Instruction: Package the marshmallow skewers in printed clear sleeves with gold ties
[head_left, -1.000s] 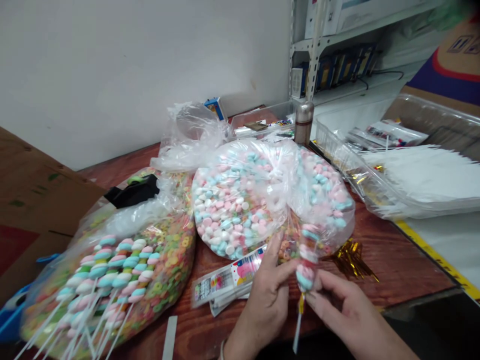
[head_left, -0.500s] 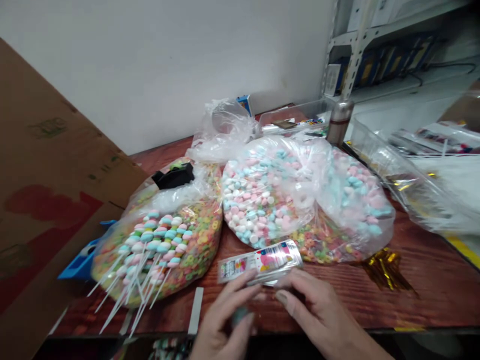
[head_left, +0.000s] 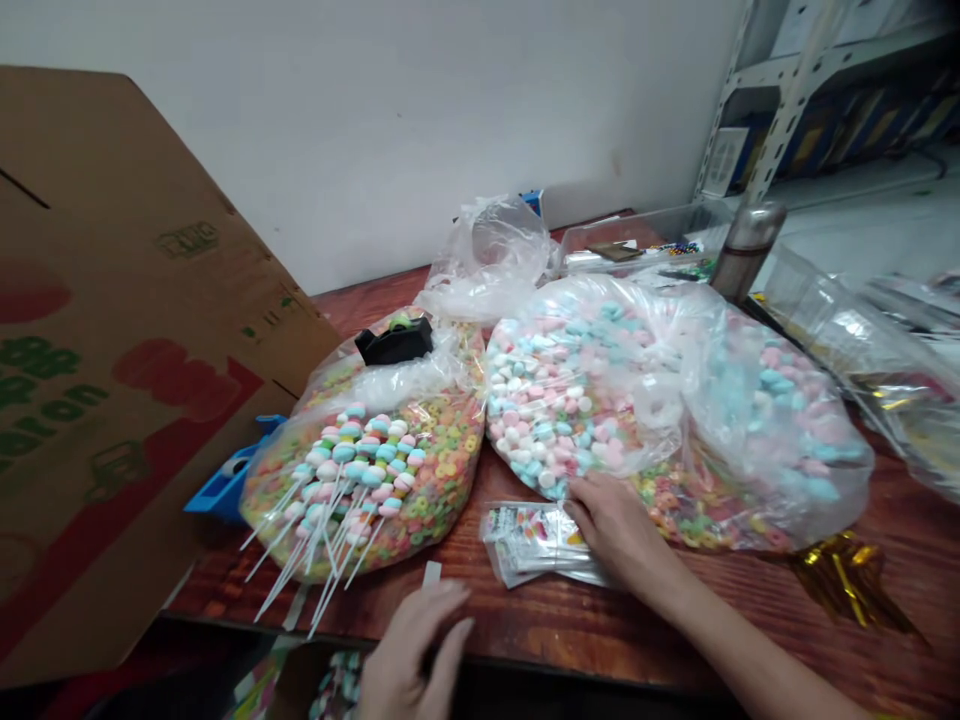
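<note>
My right hand (head_left: 611, 525) rests on a small stack of printed clear bags (head_left: 525, 540) lying on the wooden table (head_left: 570, 620); its fingers are curled together on the stack's right end. At the table's front edge my left hand (head_left: 412, 655) hovers with fingers stretched out and nothing in it. Just below it, wrapped candy sticks (head_left: 337, 685) show under the edge. Left of the stack, marshmallow skewers (head_left: 352, 470) lie on a bag of coloured rings (head_left: 420, 500). A bag of pastel marshmallows (head_left: 570, 400) sits right behind my right hand.
A big cardboard box (head_left: 112, 350) leans at the left, with a blue plastic thing (head_left: 225, 480) beside it. A black tape dispenser (head_left: 395, 342) sits on the ring bag. Gold ribbon (head_left: 847, 585) lies at the right. At the back stand a steel flask (head_left: 745, 250) and a clear tray (head_left: 637, 230).
The wrapped skewer both hands held a second ago is gone from them. My view swung left. My right hand moved onto the printed bags; my left hand dropped to the table edge.
</note>
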